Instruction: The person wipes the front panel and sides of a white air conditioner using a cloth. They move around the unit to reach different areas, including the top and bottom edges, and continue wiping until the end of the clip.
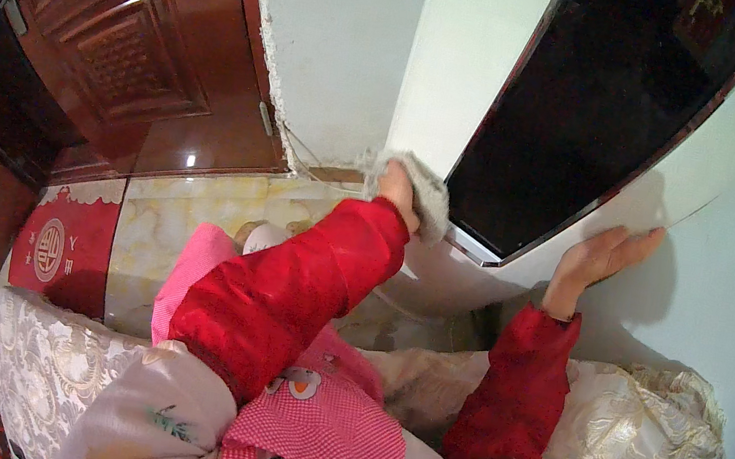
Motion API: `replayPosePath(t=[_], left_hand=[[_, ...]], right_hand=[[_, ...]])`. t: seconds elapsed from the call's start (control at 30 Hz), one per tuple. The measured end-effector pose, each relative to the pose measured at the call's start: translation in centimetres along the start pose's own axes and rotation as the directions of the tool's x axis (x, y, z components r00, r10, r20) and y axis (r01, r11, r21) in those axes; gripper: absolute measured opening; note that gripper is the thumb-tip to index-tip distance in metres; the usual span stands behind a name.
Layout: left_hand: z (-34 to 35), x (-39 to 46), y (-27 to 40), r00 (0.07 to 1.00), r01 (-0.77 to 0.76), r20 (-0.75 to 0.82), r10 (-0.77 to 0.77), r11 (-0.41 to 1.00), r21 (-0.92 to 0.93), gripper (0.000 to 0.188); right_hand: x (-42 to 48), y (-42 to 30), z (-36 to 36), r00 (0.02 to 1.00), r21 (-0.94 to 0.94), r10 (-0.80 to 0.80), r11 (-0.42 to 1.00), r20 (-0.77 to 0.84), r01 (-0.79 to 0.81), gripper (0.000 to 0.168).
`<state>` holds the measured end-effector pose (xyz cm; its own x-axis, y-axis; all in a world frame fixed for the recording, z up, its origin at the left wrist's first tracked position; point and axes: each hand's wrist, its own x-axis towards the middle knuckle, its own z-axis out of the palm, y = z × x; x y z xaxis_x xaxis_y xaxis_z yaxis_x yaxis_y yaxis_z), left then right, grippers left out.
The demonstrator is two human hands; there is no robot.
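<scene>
My left hand (399, 189) grips a greyish-white cloth (434, 204) near the lower corner of a glossy black panel (587, 120). The panel has a thin metallic edge and forms part of a white curved housing (476, 53), whose exact kind I cannot tell. Some loose threads hang from the cloth. To the right of the panel, my right hand (592, 262) holds nothing; its fingers are extended and it appears to lean against the pale surface there. Red sleeve covers (302, 284) reach down both forearms, and a pink checked apron (330, 430) hangs in front of me.
A carved reddish-brown door (130, 51) stands at left, with a red doormat (81, 258) by it. Thin cables (319, 169) run along the wall base above marbled floor tiles (161, 227). Patterned fabric covers (641, 448) lie at both sides of me.
</scene>
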<state>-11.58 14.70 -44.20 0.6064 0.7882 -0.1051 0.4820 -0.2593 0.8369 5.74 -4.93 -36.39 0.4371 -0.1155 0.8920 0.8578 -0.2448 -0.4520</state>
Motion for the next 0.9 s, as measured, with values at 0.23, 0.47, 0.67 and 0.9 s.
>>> replayPosePath(t=[0.23,0.47,0.67,0.9], left_hand=[[-2.8,-0.9,4.9,0.928,-0.288,-0.219,0.301,0.953,0.091,0.084],[5.4,3.7,-3.3,0.909,-0.266,-0.362,0.204,0.955,-0.129,0.055],[10.4,6.8,-11.6,0.945,-0.103,-0.311,0.101,0.995,0.009,0.043],[10.7,1.0,-9.6,0.778,0.426,0.458,-0.429,-0.175,-0.888,0.046]], right_hand=[[0.3,-0.9,-0.5,1.0,-0.114,-0.019,0.993,0.024,0.022,0.064],[0.1,-0.1,-0.3,0.998,-0.082,-0.06,0.995,-0.009,0.059,0.061],[0.1,0.2,0.5,0.996,0.0,-0.085,0.996,-0.033,0.085,0.06],[0.3,0.3,-0.2,0.998,-0.08,-0.05,0.996,-0.032,0.047,0.06]])
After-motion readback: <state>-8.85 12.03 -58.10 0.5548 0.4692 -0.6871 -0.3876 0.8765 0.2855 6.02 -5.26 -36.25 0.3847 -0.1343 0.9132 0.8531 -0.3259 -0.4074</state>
